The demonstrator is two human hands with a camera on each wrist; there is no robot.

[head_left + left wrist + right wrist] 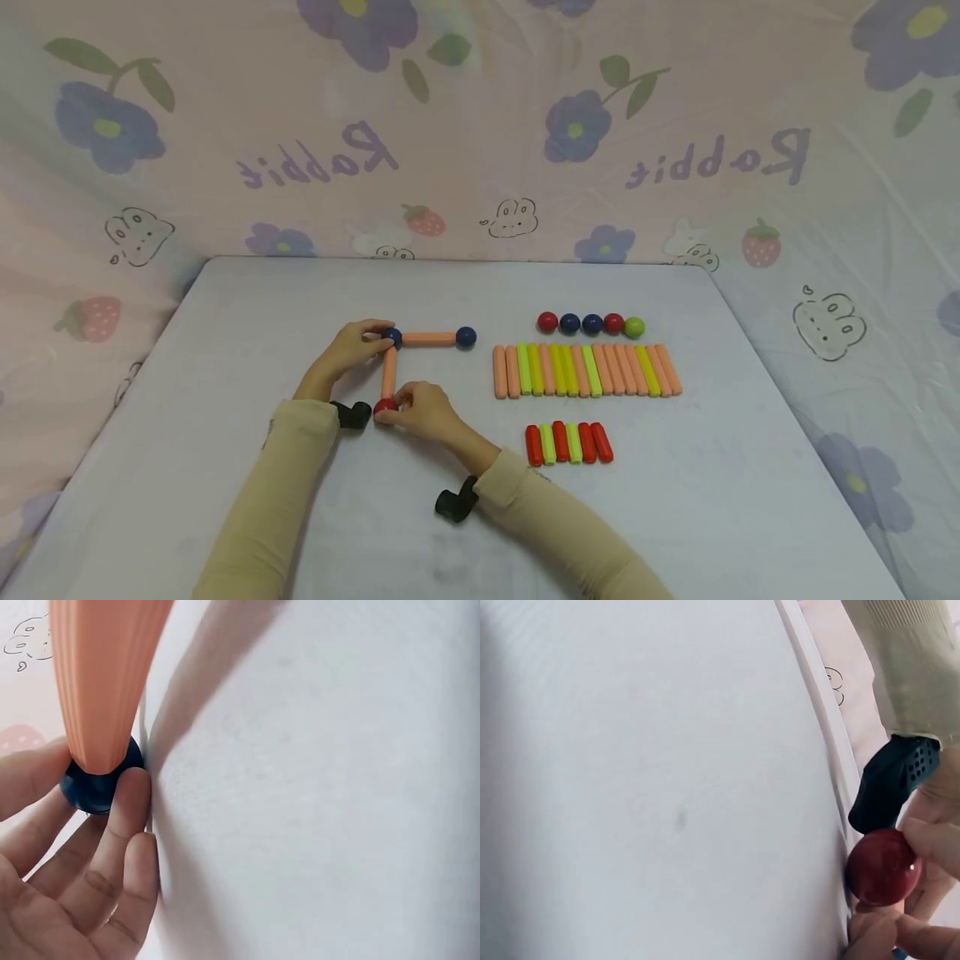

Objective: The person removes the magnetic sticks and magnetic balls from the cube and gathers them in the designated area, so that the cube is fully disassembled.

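On the table, an orange rod (pixel 429 339) joins two dark blue balls, and a second orange rod (pixel 388 372) runs from the corner ball toward the front, down to a red ball (pixel 883 868). My left hand (pixel 355 345) pinches the corner blue ball (pixel 96 792) between thumb and fingers. The far blue ball (pixel 466 337) lies untouched at the rod's right end. With thumb and fingertips, my right hand (pixel 425 408) holds the red ball at the near end of the second rod. Fingers partly cover both held balls in the head view.
Right of the joined pieces lies a row of loose balls (pixel 592 324) in red, blue and green. Below it is a long row of orange, yellow and green rods (pixel 587 370). Shorter red and green rods (pixel 561 441) lie nearer. Black wrist cameras (pixel 456 502) sit at both cuffs.
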